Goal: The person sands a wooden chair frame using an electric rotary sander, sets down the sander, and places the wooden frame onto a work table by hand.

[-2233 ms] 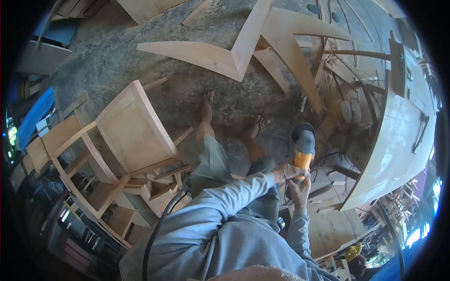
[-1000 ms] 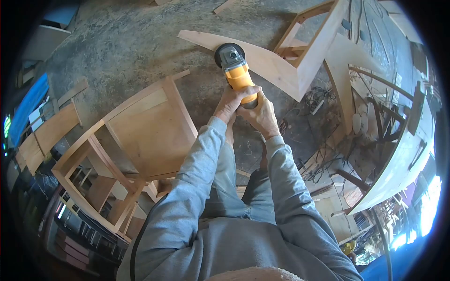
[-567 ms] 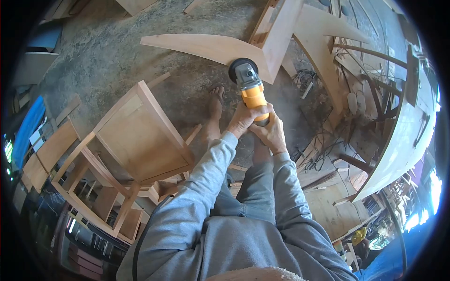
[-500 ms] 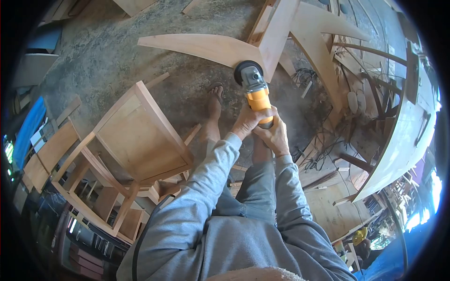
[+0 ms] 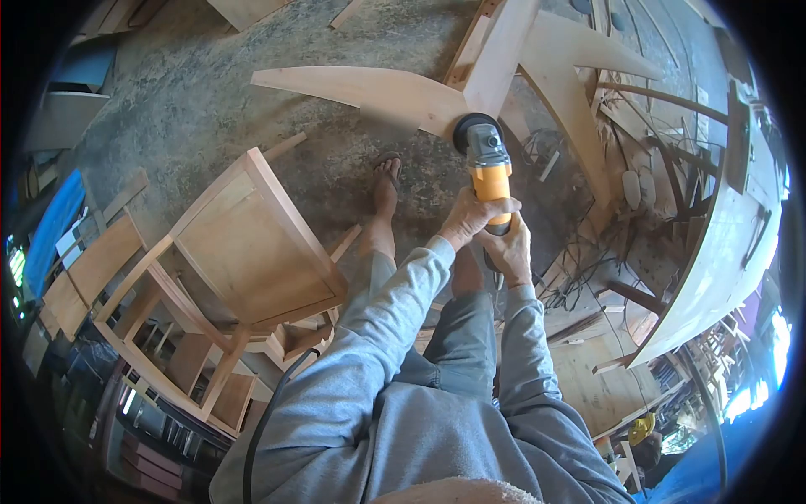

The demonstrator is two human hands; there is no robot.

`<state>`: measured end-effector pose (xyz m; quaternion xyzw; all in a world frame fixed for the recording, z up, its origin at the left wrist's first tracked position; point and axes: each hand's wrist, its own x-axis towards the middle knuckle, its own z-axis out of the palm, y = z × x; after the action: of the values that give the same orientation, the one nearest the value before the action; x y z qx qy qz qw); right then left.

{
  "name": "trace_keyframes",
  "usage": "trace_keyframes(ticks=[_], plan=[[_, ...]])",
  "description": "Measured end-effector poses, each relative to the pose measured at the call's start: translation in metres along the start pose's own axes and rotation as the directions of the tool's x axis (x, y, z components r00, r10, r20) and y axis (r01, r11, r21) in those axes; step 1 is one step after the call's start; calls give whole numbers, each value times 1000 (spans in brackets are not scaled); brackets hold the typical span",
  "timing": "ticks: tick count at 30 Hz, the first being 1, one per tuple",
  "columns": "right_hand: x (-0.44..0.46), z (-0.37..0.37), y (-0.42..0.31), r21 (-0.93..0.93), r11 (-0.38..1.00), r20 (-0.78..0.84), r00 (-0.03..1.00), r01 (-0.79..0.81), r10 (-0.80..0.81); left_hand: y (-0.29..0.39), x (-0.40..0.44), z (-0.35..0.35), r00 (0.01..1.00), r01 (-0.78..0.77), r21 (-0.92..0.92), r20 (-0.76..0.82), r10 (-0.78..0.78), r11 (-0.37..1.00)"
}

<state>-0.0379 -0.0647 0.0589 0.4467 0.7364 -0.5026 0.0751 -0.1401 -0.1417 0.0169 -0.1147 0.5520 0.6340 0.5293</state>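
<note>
Gripping orange power tool [image 5: 490,178] with left hand [image 5: 470,220] and right hand [image 5: 510,246], presumably using 2 to steady its disc [image 5: 462,134] against curved board [image 5: 378,91].

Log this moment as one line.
Left grip: around power tool | right grip: at its rear | disc: over corner of curved wood panel, contact unclear

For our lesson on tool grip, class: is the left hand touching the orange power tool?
Touching. The head view shows the left hand gripping the orange power tool, with no gap between.
</note>
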Motion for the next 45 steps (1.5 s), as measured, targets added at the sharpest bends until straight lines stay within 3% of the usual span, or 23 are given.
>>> trace_keyframes(ticks=[4,8,11,13,18,20,22,26,32,39,45], plan=[[13,35,-42,34,999,69,998,13,-15,20,6,-45,1000,18,-61,-19,-19,998],[28,76,-87,10,999,132,991,37,-38,48,7,-97,995,-64,-113,-79,56,992],[46,117,-104,-19,996,190,978,88,-83,75,6,-141,986,-83,-124,-155,63,989],[57,139,-125,-17,991,269,955,130,-121,95,4,-165,962,-187,-192,-235,140,963],[85,208,-180,-50,971,348,916,232,-201,121,17,-257,954,-175,-185,-276,120,967],[87,221,-214,-49,980,378,912,195,-162,139,11,-274,943,-218,-223,-297,147,950],[95,226,-219,-100,959,386,899,267,-210,149,6,-277,917,-308,-262,-337,212,915],[96,208,-201,-98,952,388,892,291,-233,128,13,-260,949,-238,-365,-285,136,900],[79,134,-147,-76,979,338,929,187,-151,98,10,-170,970,-179,-390,-224,95,903],[65,37,-74,-31,990,237,963,136,-125,44,25,-65,996,-66,-332,-74,44,941],[54,-23,-8,-31,989,205,969,144,-135,1,29,6,995,-81,-246,-71,66,966]])
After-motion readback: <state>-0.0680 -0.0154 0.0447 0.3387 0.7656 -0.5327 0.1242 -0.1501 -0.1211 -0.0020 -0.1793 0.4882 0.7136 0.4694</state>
